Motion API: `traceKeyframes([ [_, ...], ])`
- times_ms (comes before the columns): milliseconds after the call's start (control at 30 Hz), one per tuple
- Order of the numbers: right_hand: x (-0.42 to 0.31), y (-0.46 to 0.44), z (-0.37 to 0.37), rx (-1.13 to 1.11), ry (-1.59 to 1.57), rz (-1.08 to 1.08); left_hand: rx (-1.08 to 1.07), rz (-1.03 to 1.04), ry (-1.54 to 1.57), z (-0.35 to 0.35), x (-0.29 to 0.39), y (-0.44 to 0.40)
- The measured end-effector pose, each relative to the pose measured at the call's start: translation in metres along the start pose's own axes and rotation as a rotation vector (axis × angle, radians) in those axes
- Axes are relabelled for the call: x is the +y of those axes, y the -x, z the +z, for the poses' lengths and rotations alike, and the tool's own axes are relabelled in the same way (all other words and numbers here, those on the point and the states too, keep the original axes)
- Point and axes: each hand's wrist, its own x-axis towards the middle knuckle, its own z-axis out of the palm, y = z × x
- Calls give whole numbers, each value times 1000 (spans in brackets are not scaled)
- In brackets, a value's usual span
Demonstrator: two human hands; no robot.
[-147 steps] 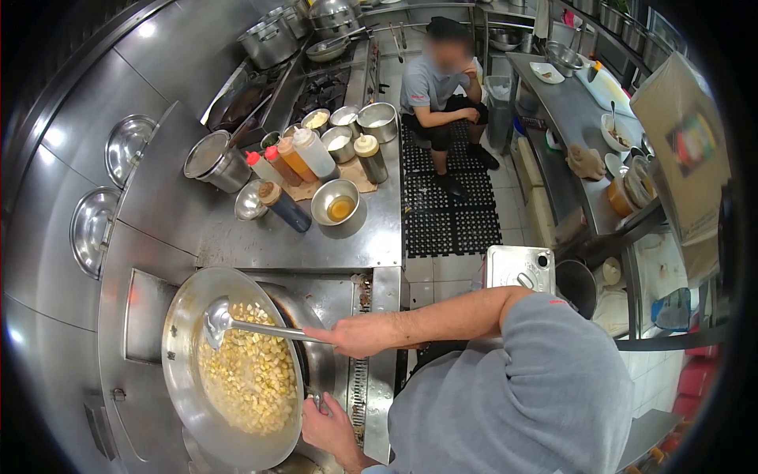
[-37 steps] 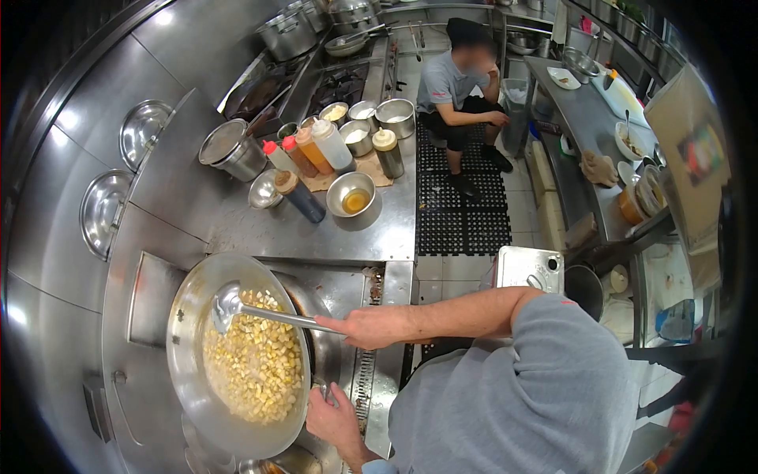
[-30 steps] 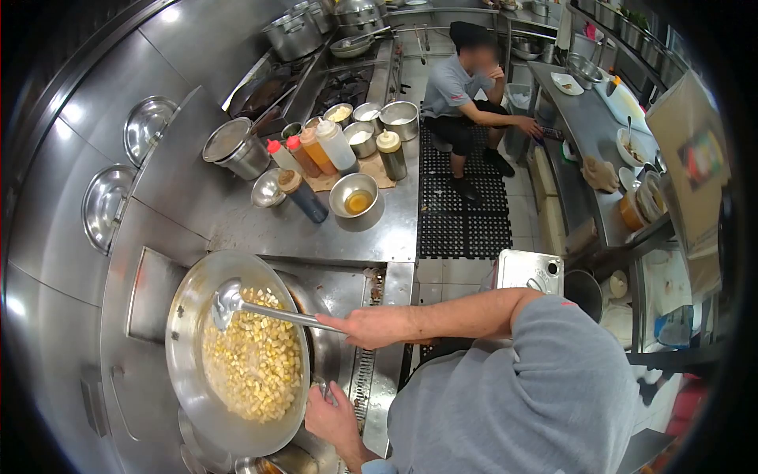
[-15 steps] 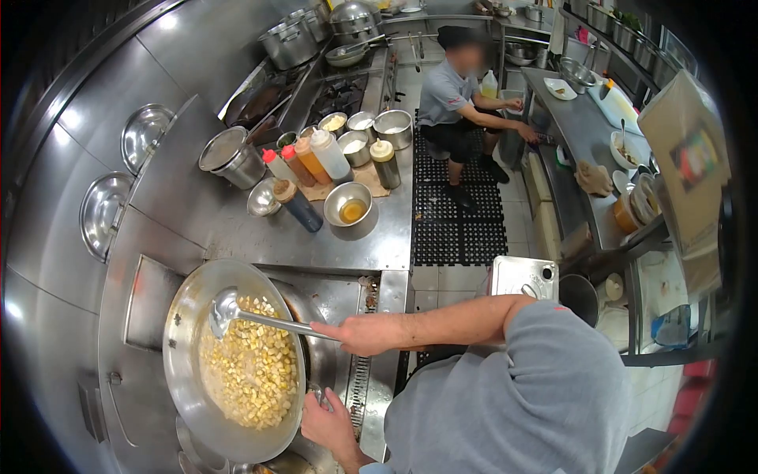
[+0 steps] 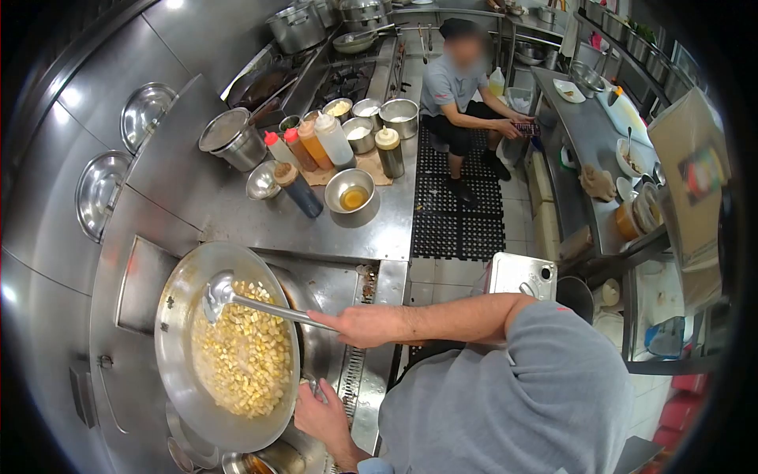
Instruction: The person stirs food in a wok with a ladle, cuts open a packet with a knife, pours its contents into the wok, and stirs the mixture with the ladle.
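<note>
My right hand [image 5: 367, 325] is closed around the end of a long-handled metal ladle [image 5: 272, 306]. The ladle's bowl rests inside a large wok [image 5: 175, 347], over its upper left part. Pale yellow chopped pieces [image 5: 245, 359] fill the middle of the wok, and some liquid shows around them. Below, my left hand [image 5: 322, 417] is wrapped round the wok's handle at its right edge. Fingers hide most of that handle.
Beyond the wok, the steel counter holds squeeze bottles [image 5: 335, 141], a bowl with yellow liquid [image 5: 350, 191], several metal pots and a dark sauce bottle [image 5: 298, 189]. A seated co-worker [image 5: 454, 95] holds a dark object [image 5: 525, 129] near the right-hand worktop [image 5: 564, 126].
The wok appears slightly further left, as the view shifts. Both my hands keep their grips. The co-worker's hand has left their face, and both their hands are now at the dark object.
</note>
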Motion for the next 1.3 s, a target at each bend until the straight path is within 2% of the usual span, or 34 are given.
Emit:
traceKeyframes([
  [133,8,-2,9,72,-10,-79,7,5,-13,2,-2,0],
  [433,1,0,1,6,-27,-12,3,-6,-34,1,-1,-1],
  [1300,-1,0,2,6,9,-17,32,13,-4,3,-2,-1],
])
